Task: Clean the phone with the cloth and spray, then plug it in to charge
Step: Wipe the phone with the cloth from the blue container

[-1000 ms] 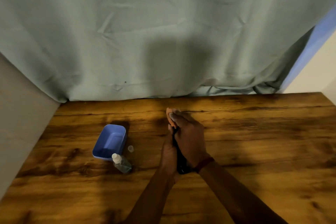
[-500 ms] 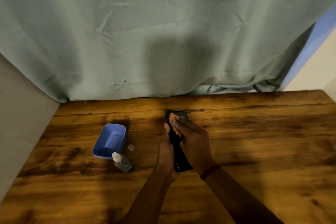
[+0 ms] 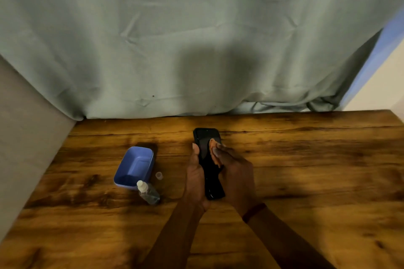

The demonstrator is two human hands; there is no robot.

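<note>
Phone [image 3: 207,159]: mid-table, my left hand [image 3: 194,179] curled round its left edge.
Cloth [image 3: 213,148]: right hand [image 3: 235,172] fingers pinching it — wiping the screen.
Left: charging — no cable visible.

No text, brand, number or sign can be read here. The phone [image 3: 205,137] shows only a dark screen with nothing legible on it. The spray bottle [image 3: 149,194] lying on the surface [image 3: 306,159] looks clear and unmarked, though any small print on it may simply be lost in the dim, blurred view. The blue tub [image 3: 134,167] beside it is plain on the sides that show.
</note>
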